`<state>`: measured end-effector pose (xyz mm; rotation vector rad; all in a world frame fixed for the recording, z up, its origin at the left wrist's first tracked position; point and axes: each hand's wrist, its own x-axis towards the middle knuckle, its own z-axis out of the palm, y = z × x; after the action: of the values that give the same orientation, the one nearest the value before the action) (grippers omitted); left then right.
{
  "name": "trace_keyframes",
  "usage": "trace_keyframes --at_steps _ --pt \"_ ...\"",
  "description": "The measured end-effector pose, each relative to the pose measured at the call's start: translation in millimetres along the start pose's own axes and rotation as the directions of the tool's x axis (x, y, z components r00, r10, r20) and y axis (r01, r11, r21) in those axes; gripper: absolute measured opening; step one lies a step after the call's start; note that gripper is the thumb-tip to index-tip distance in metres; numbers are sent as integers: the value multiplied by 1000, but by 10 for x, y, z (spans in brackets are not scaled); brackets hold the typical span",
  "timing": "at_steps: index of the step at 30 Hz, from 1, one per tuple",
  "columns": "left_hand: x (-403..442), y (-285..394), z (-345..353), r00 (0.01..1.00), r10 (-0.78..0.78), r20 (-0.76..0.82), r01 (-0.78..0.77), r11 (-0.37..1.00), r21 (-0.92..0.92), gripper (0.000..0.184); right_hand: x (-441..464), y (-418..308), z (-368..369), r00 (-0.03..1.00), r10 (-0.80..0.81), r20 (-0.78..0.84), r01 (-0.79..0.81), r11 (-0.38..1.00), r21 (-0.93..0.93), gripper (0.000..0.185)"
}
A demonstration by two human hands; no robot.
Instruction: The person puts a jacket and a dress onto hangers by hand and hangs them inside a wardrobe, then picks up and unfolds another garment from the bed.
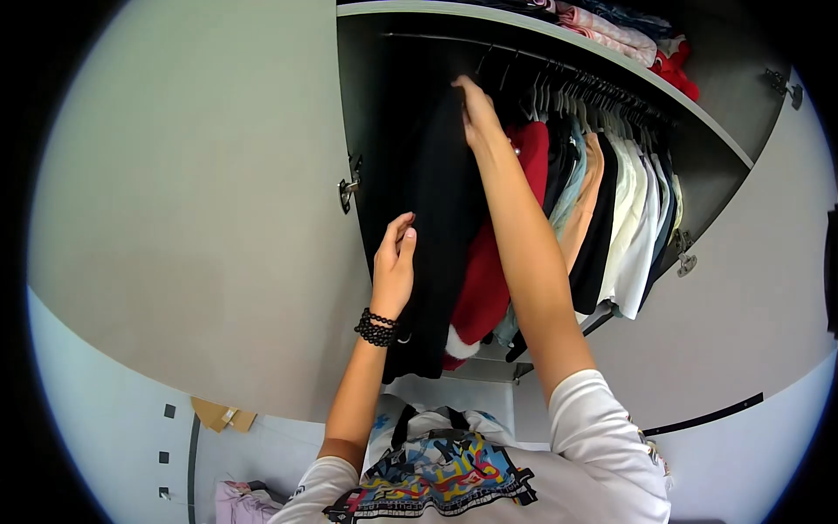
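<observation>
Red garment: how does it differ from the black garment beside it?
The black garment looks plain; the red garment has white trim near its bottom. The right hand is at the black garment's top; the right forearm partly hides the red garment. Both hang in the wardrobe.

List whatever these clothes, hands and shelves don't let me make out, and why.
- Head view: what the right hand grips, if anything; its fingertips meet deep shadow.
- Head view: the black garment's top and hanger; darkness swallows them.
- Head view: whether the left hand touches that garment; the angle hides any gap.
- Head view: the folded clothes' full stack; the top edge cuts it.
</observation>
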<state>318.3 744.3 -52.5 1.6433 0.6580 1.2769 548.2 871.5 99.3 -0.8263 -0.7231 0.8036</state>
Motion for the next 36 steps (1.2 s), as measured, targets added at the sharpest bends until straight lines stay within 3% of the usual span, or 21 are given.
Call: trace_keyframes --at_steps 4,7,10,12,14,18,19,20,21,23,24,26,27,28,30,31,32,34,36 --pt "465 164 140 975 212 -73 -208 976 58 34 -270 -237 -233 982 -73 -173 74 997 1 21" --pt "1235 215 373 965 261 1 -259 961 92 36 -367 -334 -436 931 -166 -325 113 978 -175 28" --pt "2084 239 816 963 107 247 -134 986 95 62 -468 -501 -612 930 -157 -331 105 980 -170 34" --pt "2582 134 1259 936 46 348 -42 999 -19 59 -462 -486 -736 921 -211 -327 170 974 -149 34" --pt "2785 -55 1785 872 120 475 -72 990 -120 56 -392 -491 -861 916 -248 -317 170 952 -255 35" --pt "2844 -366 2419 726 315 611 -157 941 -298 51 -731 -607 -988 941 -210 -264 160 966 -201 29" --pt "2822 -301 2437 748 239 620 -46 949 -311 51 -871 -651 -1003 945 -191 -267 145 973 -182 28" --pt "2822 -304 2467 765 156 624 67 946 -318 51 -1057 -672 -995 905 -329 -268 268 933 -240 30" --pt "2987 -581 2557 755 194 627 27 945 -325 55 -1346 -765 -992 931 -307 -197 250 930 -269 30" --pt "2972 -606 2473 770 200 607 -21 957 -289 54 -1744 -643 -894 871 -417 -259 262 841 -473 32" --pt "2959 -616 2447 779 224 585 -87 964 -253 54 -1832 -524 -925 832 -517 -200 276 700 -658 35" --pt "2969 -733 2438 735 155 660 13 970 -243 53 -1937 -574 -688 789 -587 -181 -9 284 -959 34" --pt "2920 -690 2380 742 283 608 -190 958 -214 52 -1861 -440 -760 684 -729 -23 58 85 -995 31" --pt "2905 -715 2360 728 414 546 -384 907 -175 51 -1854 -456 -692 662 -747 64 4 -82 -997 26" --pt "2965 -668 2261 753 393 528 -371 916 -154 50 -1863 -457 -593 670 -740 50 -2 -69 -998 22" --pt "2911 -587 2144 784 360 506 -392 919 -46 50 -1856 -392 -614 704 -705 -87 -32 91 -995 19" --pt "2793 -525 2003 814 319 485 -399 915 67 51 -1856 -316 -713 680 -733 -25 -34 2 -999 18" --pt "2518 -213 1693 937 171 306 -194 980 49 49 -1940 -269 -764 679 -730 -78 -48 62 -997 18" --pt "2246 -432 1450 962 266 58 -272 924 269 49 -2049 -240 -946 834 -483 -265 -34 435 -900 21"
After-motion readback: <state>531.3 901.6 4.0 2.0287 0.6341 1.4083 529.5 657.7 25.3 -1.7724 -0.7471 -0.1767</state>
